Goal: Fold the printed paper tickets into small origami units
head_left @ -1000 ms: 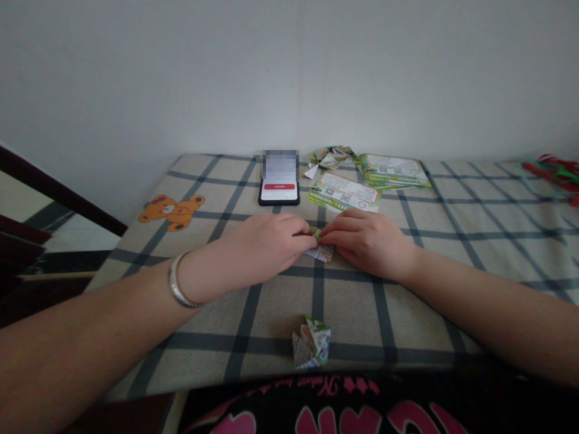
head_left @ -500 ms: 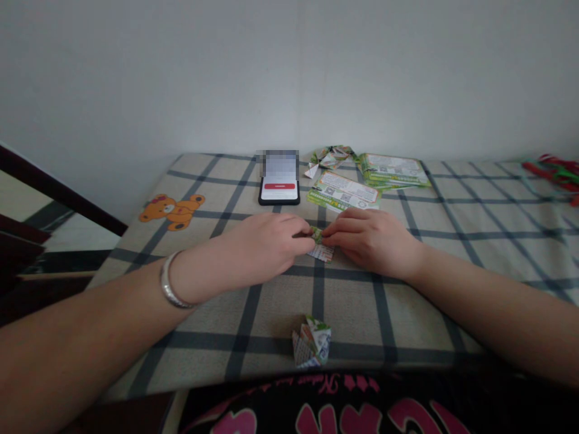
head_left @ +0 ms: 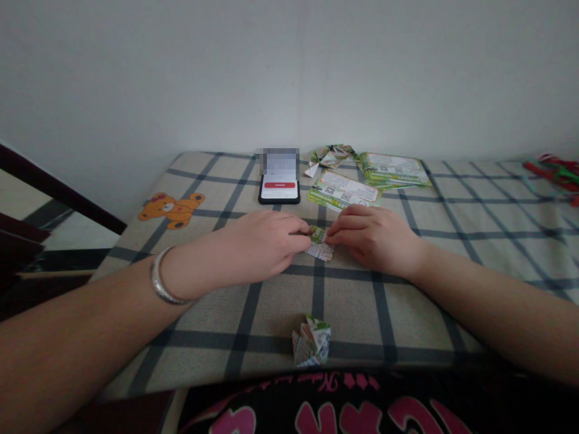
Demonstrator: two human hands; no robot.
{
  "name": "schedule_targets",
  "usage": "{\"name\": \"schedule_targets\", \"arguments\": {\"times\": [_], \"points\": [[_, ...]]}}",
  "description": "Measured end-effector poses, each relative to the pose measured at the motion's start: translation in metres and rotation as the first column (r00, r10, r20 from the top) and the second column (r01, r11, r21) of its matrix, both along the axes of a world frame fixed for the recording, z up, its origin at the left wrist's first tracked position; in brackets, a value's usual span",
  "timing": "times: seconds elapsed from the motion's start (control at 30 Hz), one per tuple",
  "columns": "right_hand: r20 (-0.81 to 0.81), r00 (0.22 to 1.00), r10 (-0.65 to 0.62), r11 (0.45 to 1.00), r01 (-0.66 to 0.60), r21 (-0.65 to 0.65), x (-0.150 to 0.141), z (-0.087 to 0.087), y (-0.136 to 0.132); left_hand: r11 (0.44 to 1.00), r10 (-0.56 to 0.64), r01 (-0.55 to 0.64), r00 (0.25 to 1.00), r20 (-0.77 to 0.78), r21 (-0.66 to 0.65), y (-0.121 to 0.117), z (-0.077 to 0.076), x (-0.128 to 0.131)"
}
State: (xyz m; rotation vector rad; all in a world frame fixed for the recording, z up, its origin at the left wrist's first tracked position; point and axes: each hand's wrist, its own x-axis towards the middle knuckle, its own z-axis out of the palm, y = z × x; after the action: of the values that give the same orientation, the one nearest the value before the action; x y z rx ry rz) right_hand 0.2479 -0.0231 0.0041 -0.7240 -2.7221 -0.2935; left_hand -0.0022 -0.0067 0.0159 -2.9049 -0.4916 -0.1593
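A small folded piece of printed paper (head_left: 320, 248), green at its far edge and white nearer me, lies on the checked cloth between my hands. My left hand (head_left: 271, 244) has its thumb and fingertips closed on the paper's left side. From the other side, my right hand (head_left: 368, 238) pinches the right edge with its fingers curled together. Parts of the paper are hidden under the fingertips. Closer to me stands a folded paper shape (head_left: 312, 340) with pointed flaps, which neither hand touches.
Beyond my hands lie a phone (head_left: 279, 178), a flat green-and-white leaflet (head_left: 346, 190), a stack of leaflets (head_left: 393, 170) and folded paper pieces (head_left: 332, 157). A bear cutout (head_left: 172, 210) is at the left. Red and green items (head_left: 554, 175) sit far right, and a wall rises behind.
My fingertips have drawn slightly apart, so more of the paper's green strip shows. My left wrist has shifted a little left. The other things stay where they were.
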Motion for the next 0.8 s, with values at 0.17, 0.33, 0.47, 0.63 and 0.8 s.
{"name": "schedule_targets", "arguments": {"times": [0.17,0.33,0.47,0.63,0.8], "points": [[0.028,1.000,-0.004,0.998,0.006,-0.063,0.002,0.002,0.002,0.999,-0.006,0.007,0.999,0.045,-0.032,0.004,-0.002,-0.002],[-0.066,0.997,0.027,0.989,-0.036,-0.142,0.011,0.004,0.007,0.998,-0.041,0.045,0.996,0.073,-0.051,0.006,-0.001,-0.004],[-0.092,0.995,0.036,0.984,-0.052,-0.170,0.014,0.005,0.009,0.995,-0.048,0.053,0.997,0.061,-0.081,0.006,0.003,-0.005],[-0.083,0.997,-0.005,0.990,-0.006,-0.142,0.011,0.002,0.008,0.991,-0.017,0.026,0.997,0.074,-0.128,0.006,0.003,-0.006],[-0.147,0.988,-0.047,0.978,0.016,-0.206,0.012,-0.003,0.011,0.982,-0.012,0.038,0.990,0.139,-0.185,0.008,-0.001,-0.005]]}}
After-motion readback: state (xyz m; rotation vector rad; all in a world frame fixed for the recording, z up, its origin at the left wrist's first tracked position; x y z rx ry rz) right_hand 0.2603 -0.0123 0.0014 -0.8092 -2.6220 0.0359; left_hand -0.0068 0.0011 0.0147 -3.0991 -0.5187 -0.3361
